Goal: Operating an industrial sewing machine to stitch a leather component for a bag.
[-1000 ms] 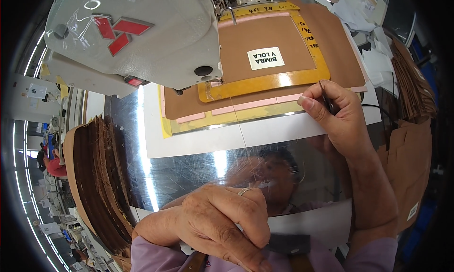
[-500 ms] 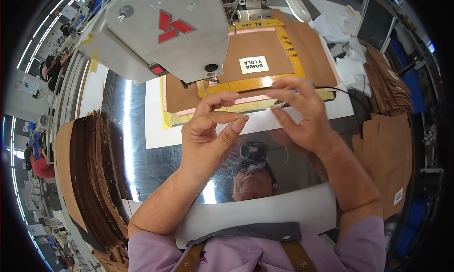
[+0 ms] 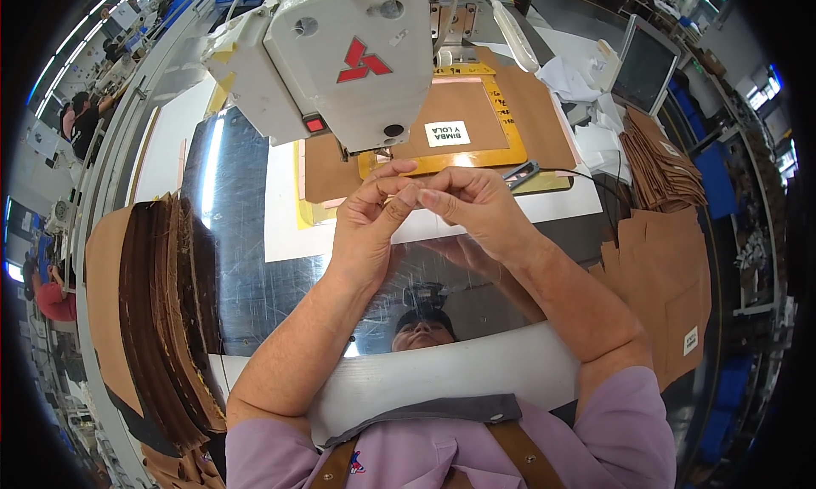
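My left hand (image 3: 370,213) and my right hand (image 3: 478,207) meet fingertip to fingertip in front of the sewing machine (image 3: 353,81). Both pinch thumb against fingers; whatever is between them is too small to make out. Just beyond the right hand lies a small grey hand tool (image 3: 521,174), perhaps thread snips. Under the machine's head, a yellow clamp frame (image 3: 501,119) surrounds a brown panel (image 3: 467,106) bearing a white label (image 3: 447,133). Beneath that work is a white sheet (image 3: 293,234). The needle area is partly hidden behind the machine's head.
A stack of brown pieces (image 3: 157,310) stands at the left. More brown panels (image 3: 659,293) lie at the right, below a folded brown pile (image 3: 659,162). A dark screen (image 3: 643,68) stands at the back right. The polished metal table (image 3: 280,302) reflects my head. Other people sit far left.
My right hand has moved left to meet my left hand, and its spread fingers have closed into a pinch. The grey tool now shows beside it. The whole view has shifted slightly.
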The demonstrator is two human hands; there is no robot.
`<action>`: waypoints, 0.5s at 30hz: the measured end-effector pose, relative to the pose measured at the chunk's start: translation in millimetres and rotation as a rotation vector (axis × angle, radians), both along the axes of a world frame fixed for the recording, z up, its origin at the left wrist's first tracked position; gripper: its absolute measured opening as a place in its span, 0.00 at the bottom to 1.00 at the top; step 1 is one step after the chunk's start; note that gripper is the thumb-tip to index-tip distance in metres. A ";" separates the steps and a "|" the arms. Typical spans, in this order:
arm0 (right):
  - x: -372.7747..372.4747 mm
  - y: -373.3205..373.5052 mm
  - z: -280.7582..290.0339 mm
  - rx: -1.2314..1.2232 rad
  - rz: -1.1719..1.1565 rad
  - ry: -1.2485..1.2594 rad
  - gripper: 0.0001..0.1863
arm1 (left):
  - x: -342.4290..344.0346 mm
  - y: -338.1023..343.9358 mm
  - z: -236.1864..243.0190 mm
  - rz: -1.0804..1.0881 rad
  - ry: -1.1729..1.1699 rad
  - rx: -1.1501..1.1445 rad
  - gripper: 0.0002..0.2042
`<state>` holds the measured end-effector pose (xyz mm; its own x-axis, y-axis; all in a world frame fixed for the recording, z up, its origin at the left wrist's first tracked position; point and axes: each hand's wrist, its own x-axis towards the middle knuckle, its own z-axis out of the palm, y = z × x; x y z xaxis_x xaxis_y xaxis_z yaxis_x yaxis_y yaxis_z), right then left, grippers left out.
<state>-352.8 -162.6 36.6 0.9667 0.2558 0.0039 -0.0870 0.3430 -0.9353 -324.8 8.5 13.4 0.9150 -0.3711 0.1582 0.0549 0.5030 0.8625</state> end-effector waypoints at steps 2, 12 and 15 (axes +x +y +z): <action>2.1 -1.9 -1.0 0.132 -0.036 0.017 0.07 | 0.2 0.3 -0.4 0.005 0.070 -0.008 0.04; 58.8 -27.0 -1.1 -0.545 -0.295 -0.316 0.11 | 7.4 -1.4 -7.5 0.115 0.053 0.319 0.15; 67.0 -20.2 2.5 -0.546 -0.260 -0.308 0.10 | -0.8 -8.2 -3.2 0.118 -0.388 0.693 0.18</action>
<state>-285.8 -182.8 39.1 0.9724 0.0590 0.2257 0.2331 -0.2115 -0.9492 -325.6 0.3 10.2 0.8812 -0.4059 0.2424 -0.3334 -0.1700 0.9273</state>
